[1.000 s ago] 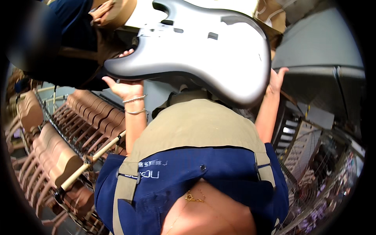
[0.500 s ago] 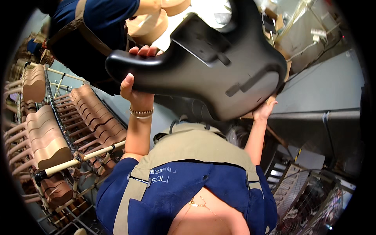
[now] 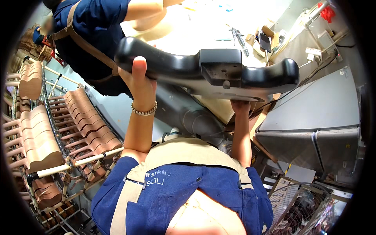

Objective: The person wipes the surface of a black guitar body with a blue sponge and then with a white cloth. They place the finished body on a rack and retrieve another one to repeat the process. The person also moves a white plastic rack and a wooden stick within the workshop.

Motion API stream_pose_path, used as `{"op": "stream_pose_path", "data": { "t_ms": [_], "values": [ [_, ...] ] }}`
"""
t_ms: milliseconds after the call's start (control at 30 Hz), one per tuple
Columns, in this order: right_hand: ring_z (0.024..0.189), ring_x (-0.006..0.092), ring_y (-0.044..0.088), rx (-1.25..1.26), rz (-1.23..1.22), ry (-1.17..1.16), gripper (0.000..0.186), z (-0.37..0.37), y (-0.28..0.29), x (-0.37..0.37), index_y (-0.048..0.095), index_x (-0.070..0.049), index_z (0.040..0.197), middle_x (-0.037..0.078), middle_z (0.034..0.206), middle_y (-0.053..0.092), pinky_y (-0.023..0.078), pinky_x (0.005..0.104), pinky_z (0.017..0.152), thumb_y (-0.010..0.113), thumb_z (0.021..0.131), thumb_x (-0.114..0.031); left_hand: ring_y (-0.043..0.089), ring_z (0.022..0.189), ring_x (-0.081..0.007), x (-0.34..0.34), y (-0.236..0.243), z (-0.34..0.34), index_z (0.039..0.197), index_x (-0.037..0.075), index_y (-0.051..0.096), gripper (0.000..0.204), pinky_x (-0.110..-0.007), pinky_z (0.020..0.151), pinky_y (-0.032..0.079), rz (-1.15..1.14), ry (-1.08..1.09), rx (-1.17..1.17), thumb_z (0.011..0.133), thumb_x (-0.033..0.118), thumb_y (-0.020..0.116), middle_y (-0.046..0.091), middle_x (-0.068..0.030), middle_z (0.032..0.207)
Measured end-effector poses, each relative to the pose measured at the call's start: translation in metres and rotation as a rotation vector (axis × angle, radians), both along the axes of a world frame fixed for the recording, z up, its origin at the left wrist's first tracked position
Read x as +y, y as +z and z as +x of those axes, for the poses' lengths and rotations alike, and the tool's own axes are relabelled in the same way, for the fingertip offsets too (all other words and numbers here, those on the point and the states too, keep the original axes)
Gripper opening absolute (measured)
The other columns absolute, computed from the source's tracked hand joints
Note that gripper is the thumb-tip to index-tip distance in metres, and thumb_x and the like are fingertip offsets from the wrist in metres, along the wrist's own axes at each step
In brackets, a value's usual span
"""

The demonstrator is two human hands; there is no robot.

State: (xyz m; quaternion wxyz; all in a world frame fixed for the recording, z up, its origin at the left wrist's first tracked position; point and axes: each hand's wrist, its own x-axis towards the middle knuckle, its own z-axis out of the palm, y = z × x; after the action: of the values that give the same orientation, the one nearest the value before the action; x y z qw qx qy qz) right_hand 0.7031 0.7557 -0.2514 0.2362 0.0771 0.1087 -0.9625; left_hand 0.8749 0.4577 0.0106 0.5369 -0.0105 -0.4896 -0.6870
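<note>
A glossy black electric guitar body is held up in front of me, tilted so that its edge with the neck pocket faces me. My left hand is closed round the horn at its left end, thumb upright on the near side. Under the body my right hand supports it from below; most of its fingers are hidden behind the body. A beaded bracelet circles my left wrist.
A brightly lit workbench beyond holds an air gun and a phone. A co-worker in a blue shirt stands at upper left. Left stands a rack of wavy wooden pieces. A wire-caged fan sits lower right.
The guitar body has tipped from showing its broad face to showing its edge. My right hand has moved left, from the body's right end to underneath it. My left hand keeps hold of the horn.
</note>
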Motion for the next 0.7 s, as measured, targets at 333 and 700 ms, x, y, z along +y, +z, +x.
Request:
{"op": "stream_pose_path", "data": {
  "t_ms": [333, 700],
  "values": [
    [0.095, 0.0247, 0.054, 0.43, 0.959, -0.689, 0.048, -0.021, 0.082, 0.015, 0.051, -0.003, 0.11, 0.012, 0.109, 0.053, 0.044, 0.0359, 0.084, 0.034, 0.089, -0.042, 0.06, 0.077, -0.0214, -0.005, 0.002, -0.019, 0.099, -0.004, 0.049, 0.062, -0.032, 0.07, 0.051, -0.023, 0.073, -0.052, 0.071, 0.049, 0.066, 0.058, -0.0144, 0.087],
    [0.095, 0.0132, 0.049, 0.811, 1.013, -0.636, 0.074, 0.003, 0.303, -0.09, 0.051, 0.008, 0.109, 0.008, 0.103, 0.055, 0.034, 0.0239, 0.088, 0.03, 0.086, -0.06, 0.059, 0.077, -0.0177, -0.045, -0.001, -0.048, 0.097, 0.005, 0.053, 0.065, -0.031, 0.074, 0.049, 0.181, 0.019, 0.001, 0.075, 0.065, 0.044, 0.06, -0.0062, 0.086]
  ]
}}
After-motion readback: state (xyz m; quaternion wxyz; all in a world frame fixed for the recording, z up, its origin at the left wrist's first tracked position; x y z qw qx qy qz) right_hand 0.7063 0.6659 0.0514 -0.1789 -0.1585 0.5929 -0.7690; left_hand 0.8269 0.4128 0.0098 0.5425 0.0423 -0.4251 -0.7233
